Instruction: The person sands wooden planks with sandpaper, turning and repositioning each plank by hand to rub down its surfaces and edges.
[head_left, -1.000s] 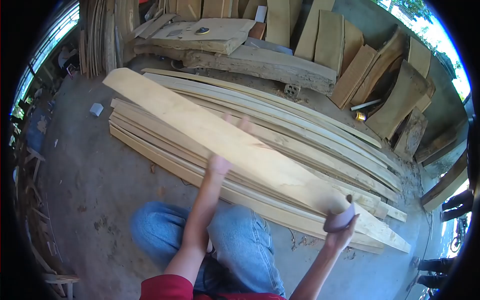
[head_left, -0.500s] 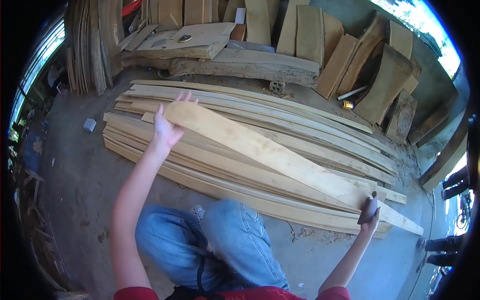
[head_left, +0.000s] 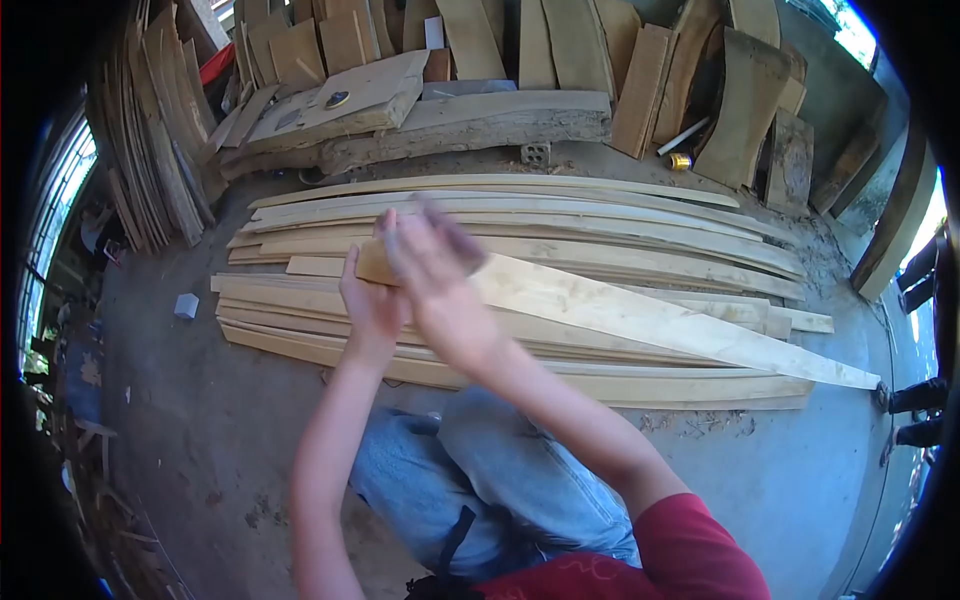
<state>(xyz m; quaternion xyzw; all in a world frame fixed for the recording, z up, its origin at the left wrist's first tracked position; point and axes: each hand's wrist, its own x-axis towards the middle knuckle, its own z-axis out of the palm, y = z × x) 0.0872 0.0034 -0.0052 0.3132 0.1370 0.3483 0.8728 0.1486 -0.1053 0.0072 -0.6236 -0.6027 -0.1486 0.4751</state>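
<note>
A long pale wooden plank [head_left: 620, 315] slants from my hands down to the right, above several stacked planks [head_left: 400, 352]. Its near left end rests in my left hand [head_left: 372, 310], whose fingers curl around it from below. My right hand [head_left: 445, 310] has a dark reddish-brown piece of sandpaper [head_left: 462, 245] in it, over the plank's upper face close to my left hand. Motion smears the right fingers and the sandpaper. The plank's far tip lies low at the right.
Thick slabs [head_left: 480, 125] lie at the back, with boards [head_left: 560, 50] leaning behind them. A yellow can [head_left: 680, 161] and a hollow block [head_left: 537, 153] sit on the floor there. Another person's legs [head_left: 915, 397] show at the right edge. A small white block [head_left: 186, 305] is at left.
My right hand has swept with the sandpaper from the plank's right part to its left end, beside my left hand. The view has turned slightly.
</note>
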